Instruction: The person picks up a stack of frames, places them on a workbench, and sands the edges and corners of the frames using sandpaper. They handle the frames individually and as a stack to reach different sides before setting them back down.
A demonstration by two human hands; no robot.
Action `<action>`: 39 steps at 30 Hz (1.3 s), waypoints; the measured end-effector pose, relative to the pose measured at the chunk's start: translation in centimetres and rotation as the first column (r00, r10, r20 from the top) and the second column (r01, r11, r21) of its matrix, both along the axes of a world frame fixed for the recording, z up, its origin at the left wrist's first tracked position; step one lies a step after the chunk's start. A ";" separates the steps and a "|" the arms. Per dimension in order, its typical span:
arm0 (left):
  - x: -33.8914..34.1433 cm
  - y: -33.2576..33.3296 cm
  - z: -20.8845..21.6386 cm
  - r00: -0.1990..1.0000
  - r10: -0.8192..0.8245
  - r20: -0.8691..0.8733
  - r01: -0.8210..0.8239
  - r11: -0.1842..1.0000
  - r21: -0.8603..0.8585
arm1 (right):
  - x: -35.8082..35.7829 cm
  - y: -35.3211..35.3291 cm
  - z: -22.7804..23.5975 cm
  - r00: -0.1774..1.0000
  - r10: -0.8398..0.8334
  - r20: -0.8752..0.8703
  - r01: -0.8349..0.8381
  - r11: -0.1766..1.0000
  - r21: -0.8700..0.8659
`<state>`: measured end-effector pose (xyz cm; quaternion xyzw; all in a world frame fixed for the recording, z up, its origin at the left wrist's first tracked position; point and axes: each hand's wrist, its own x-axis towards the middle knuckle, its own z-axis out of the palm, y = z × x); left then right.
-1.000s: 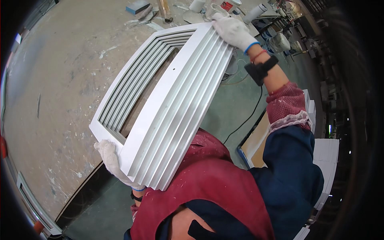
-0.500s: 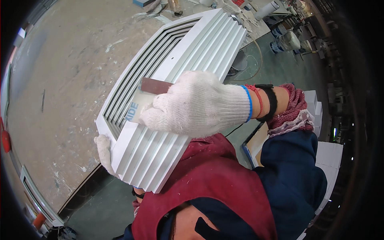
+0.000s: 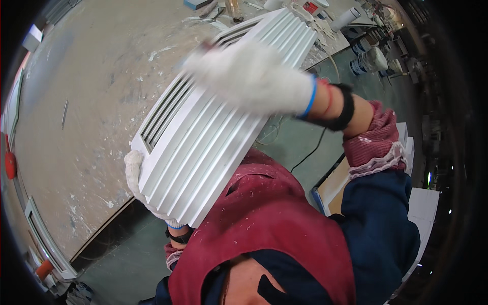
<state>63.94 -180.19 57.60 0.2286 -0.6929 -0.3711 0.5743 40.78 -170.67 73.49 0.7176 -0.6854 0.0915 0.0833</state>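
- We're gripping a white slatted frame at its near-L corner w/ our gloved L hand; fingertips are curling over the outer side, palm end is sitting under the near end. L grip is closing round that edge; thumb's hidden, so we can't tell its spot.
- Our gloved R hand is hanging over the frame's upper half, wrist bent in from the R. Motion blur's heavy.
- R grip is pinching a small reddish-brown piece at the fingertips; fingers are bunching, not spreading. Blur's hiding each finger, & we can't tell whether piece or glove is touching the frame.
- Frame's lying aslant over the edge of the worktop, ridged face turned toward us, slotted opening on the far-L side, near end just beside our red apron. Can't tell if worktop's bearing it.
- Thin metal rod is lying on the worktop, well L of the frame.
- White roll is resting near the frame's far end, to the R.
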 end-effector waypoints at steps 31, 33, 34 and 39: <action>-0.8 -3.0 -0.1 0.969 -0.218 -0.113 0.232 0.965 0.121 | -13.1 5.9 0.3 0.720 -0.692 0.054 0.681 0.690 -0.247; -0.8 -3.2 -0.8 0.916 -0.246 -0.316 0.359 0.855 0.374 | -10.1 3.9 0.5 0.804 -0.595 0.016 0.583 0.782 -0.220; -0.7 -3.8 -1.1 0.925 -0.257 -0.280 0.358 0.837 0.414 | -8.1 2.4 0.3 0.880 -0.473 -0.046 0.444 0.853 -0.275; -0.4 -7.1 -2.6 0.956 -0.100 0.275 0.078 0.993 0.090 | 6.1 -4.5 0.3 0.996 0.090 -0.007 -0.089 0.968 -0.235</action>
